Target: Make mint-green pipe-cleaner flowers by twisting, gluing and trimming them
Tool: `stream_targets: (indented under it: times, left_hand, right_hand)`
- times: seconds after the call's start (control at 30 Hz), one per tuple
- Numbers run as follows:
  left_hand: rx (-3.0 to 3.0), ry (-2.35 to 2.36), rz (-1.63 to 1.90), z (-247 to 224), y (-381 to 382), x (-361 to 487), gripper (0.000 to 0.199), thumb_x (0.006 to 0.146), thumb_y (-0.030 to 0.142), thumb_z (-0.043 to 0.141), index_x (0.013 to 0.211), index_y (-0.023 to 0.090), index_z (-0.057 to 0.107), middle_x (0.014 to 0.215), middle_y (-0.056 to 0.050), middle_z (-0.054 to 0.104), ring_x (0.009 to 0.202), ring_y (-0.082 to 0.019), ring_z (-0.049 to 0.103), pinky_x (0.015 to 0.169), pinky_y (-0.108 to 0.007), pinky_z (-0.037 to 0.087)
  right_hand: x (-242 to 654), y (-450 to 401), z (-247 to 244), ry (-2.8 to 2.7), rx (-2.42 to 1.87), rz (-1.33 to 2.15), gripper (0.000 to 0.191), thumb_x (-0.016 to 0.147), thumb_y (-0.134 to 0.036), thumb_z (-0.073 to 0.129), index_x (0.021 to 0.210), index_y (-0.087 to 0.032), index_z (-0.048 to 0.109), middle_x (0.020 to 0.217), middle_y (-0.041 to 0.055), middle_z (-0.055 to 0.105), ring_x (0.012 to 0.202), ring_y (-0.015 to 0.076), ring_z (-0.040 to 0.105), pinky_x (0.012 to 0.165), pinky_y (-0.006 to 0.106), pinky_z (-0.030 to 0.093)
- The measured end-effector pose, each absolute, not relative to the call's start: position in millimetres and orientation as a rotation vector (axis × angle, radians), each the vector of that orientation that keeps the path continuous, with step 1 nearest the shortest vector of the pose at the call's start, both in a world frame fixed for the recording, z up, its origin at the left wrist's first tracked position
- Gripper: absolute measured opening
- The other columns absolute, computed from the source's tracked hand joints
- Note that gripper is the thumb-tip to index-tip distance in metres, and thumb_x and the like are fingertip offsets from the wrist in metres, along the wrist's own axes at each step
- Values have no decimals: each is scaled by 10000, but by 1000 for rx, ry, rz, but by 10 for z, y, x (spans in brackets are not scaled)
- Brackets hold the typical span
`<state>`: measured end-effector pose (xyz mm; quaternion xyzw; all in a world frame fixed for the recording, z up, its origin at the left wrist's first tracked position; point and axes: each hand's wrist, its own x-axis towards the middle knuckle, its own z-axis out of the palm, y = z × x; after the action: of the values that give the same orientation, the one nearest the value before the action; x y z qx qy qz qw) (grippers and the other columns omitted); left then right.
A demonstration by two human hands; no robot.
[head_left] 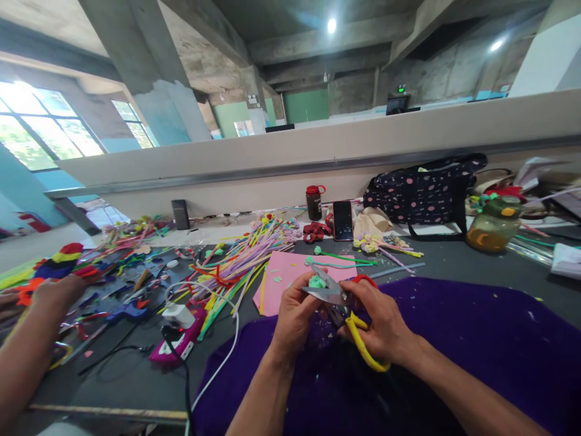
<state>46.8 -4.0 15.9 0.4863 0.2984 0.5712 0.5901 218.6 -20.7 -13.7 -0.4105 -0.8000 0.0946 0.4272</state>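
My left hand [296, 315] pinches a small mint-green fuzzy piece [318, 281], which looks like bent pipe cleaner. Scissors [363, 345] with yellow and red handles are in my right hand [385, 318], fingers wrapped round the grips. Their blades are spread, one on each side of the green piece. Small scraps show below the blades over a purple cloth [436, 327]. Just behind my hands lies a pink sheet [276, 281] with green bits on it. Green stems [349, 261] with a mint-green tip rest across its far edge.
A heap of pipe cleaners [254, 248] spreads to the left. Nearer are a magenta power strip [181, 345] and a white cable [231, 351]. A co-worker's arm [40, 327] reaches in at left. Behind stand a phone [342, 221], red-lidded bottle [313, 204], dark bag [417, 191] and jug [492, 227].
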Motion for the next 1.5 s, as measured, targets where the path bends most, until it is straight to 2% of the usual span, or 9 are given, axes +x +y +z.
stream_targets:
  times: [0.47, 0.73, 0.9, 1.5]
  left_hand:
    - [1110, 713, 1335, 128, -61, 443, 320, 696, 214, 655, 1009, 158, 627, 609, 5, 577, 507, -66, 484, 493, -174, 386]
    - [1156, 636, 1286, 142, -58, 391, 351, 695, 271, 660, 1028, 167, 618, 595, 3, 565, 512, -73, 469, 495, -179, 363]
    - [1146, 675, 1285, 142, -50, 371, 308, 706, 246, 652, 1006, 184, 624, 593, 11, 558, 511, -70, 459, 510, -184, 351]
    - [1129, 755, 1318, 165, -32, 346, 356, 663, 251, 675, 1006, 160, 640, 575, 16, 533, 499, -66, 437, 483, -182, 337]
  right_hand:
    - [2176, -254, -114, -1995, -927, 478, 575, 662, -265, 650, 1194, -207, 438, 856, 23, 554, 667, 136, 479, 596, 242, 394]
    - [2193, -232, -120, -2010, -914, 473, 572, 679, -320, 670, 1197, -210, 454, 792, 11, 540, 639, 130, 472, 563, 229, 366]
    - [2204, -237, -116, -2022, -913, 460, 574, 675, -319, 684, 1192, -207, 462, 787, 7, 546, 633, 126, 468, 557, 224, 354]
    - [2251, -205, -135, -2030, -906, 272, 563, 688, -320, 671, 1202, -191, 482, 763, 20, 571, 608, 118, 496, 542, 212, 388]
